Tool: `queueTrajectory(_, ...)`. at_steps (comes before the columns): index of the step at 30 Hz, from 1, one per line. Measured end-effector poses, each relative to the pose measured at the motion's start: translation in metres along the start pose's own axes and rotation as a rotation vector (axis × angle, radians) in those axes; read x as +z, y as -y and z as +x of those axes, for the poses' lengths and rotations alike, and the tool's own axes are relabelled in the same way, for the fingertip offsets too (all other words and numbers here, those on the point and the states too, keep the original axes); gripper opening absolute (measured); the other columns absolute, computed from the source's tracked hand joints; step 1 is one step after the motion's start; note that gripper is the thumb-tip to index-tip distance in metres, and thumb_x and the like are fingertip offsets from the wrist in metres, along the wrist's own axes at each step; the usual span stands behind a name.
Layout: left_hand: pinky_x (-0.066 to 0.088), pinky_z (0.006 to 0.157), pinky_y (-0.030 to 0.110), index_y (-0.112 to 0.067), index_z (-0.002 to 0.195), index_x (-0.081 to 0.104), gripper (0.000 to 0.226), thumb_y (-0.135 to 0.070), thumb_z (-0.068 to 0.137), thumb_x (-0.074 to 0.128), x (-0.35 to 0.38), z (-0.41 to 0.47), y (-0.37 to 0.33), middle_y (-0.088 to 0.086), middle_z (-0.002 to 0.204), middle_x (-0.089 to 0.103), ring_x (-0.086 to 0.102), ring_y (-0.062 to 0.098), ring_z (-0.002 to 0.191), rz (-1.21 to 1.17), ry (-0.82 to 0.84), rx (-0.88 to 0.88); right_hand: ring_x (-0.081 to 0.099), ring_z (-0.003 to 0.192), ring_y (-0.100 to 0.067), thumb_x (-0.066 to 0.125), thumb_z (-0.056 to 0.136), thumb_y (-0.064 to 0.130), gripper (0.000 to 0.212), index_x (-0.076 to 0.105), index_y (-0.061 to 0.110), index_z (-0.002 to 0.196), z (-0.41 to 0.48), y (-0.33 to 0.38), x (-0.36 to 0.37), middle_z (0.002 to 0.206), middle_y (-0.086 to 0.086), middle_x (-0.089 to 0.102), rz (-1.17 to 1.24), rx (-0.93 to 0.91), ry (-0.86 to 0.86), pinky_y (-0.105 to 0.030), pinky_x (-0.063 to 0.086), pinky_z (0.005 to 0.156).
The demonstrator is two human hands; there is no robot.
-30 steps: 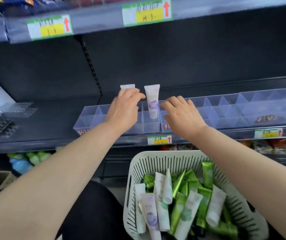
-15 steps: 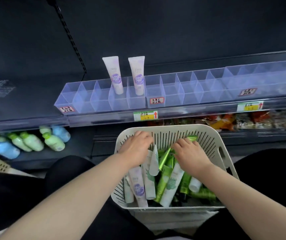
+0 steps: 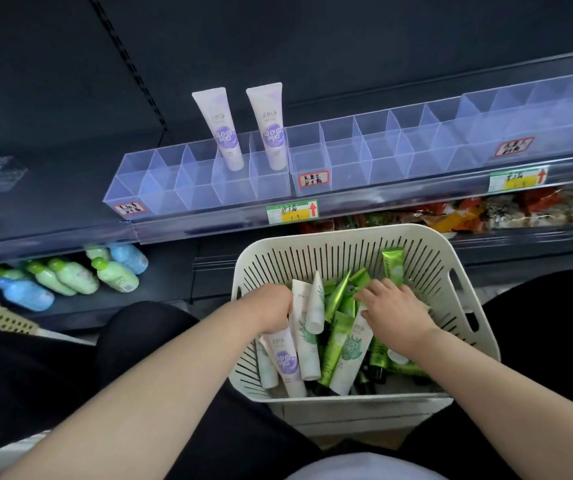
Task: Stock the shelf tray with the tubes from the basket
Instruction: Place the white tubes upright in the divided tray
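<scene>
Head view. Both hands reach into the white slotted basket [image 3: 347, 232], which sits below the shelf and holds a heap of green and white tubes [image 3: 338, 341]. The left hand [image 3: 271, 308] curls downward over the top of a purple-labelled tube [image 3: 286, 362]; its fingertips are hidden, so whether its grip holds the tube cannot be told. The right hand [image 3: 394, 308] rests on green tubes, its grip wide and spread. Two stocked tubes [image 3: 224, 133] stand upright in adjacent compartments of the clear shelf tray [image 3: 347, 168].
</scene>
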State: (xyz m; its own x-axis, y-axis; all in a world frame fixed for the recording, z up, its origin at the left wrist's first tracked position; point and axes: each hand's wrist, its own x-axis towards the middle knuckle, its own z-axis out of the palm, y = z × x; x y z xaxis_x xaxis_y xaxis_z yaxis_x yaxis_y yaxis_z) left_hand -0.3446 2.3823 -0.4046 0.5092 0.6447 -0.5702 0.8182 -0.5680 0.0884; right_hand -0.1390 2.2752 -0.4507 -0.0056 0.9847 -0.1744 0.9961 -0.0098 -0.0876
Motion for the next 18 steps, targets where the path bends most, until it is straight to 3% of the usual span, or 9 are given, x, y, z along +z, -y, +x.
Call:
queueTrajectory(5,0.053,0.076,0.034,-0.013,0.102,0.068,0.024,-0.004,0.087,0.050,0.009,-0.003,0.000,0.004,0.101,0.061,0.060,0.022,0.089,0.027,-0.037,-0.021,0.042,0.117,-0.021,0.045,0.095,0.021,0.037,0.043,0.025,0.132,-0.002,-0.002,-0.005,0.127,0.002,0.046,-0.016,0.012,-0.013,-0.036,0.039,0.091)
queueTrajectory(9,0.046,0.068,0.029,-0.017,0.096,0.065,0.011,-0.017,0.089,0.057,0.008,-0.004,0.003,-0.002,0.095,0.059,0.057,0.018,0.086,0.016,-0.029,0.040,0.043,0.117,-0.021,0.049,0.087,0.012,0.046,0.044,0.024,0.131,-0.006,-0.011,-0.012,0.126,0.001,0.047,-0.040,0.085,-0.006,-0.036,0.039,0.092)
queueTrajectory(12,0.042,0.070,0.027,-0.025,0.089,0.061,0.001,-0.024,0.090,0.060,-0.006,-0.003,0.001,-0.007,0.092,0.059,0.056,0.014,0.087,-0.182,-0.104,0.077,0.044,0.116,-0.022,0.054,0.085,0.015,0.047,0.044,0.023,0.130,-0.009,-0.020,-0.017,0.125,-0.001,0.047,-0.060,0.163,0.016,-0.036,0.041,0.093)
queueTrajectory(18,0.044,0.072,0.029,-0.033,0.072,0.058,0.022,-0.028,0.093,0.059,-0.040,0.007,-0.012,-0.005,0.093,0.063,0.058,0.015,0.089,-0.624,-0.374,0.060,0.046,0.112,-0.022,0.050,0.084,0.012,0.043,0.046,0.022,0.125,-0.018,-0.030,-0.015,0.118,-0.001,0.050,-0.067,0.231,0.029,-0.036,0.040,0.089)
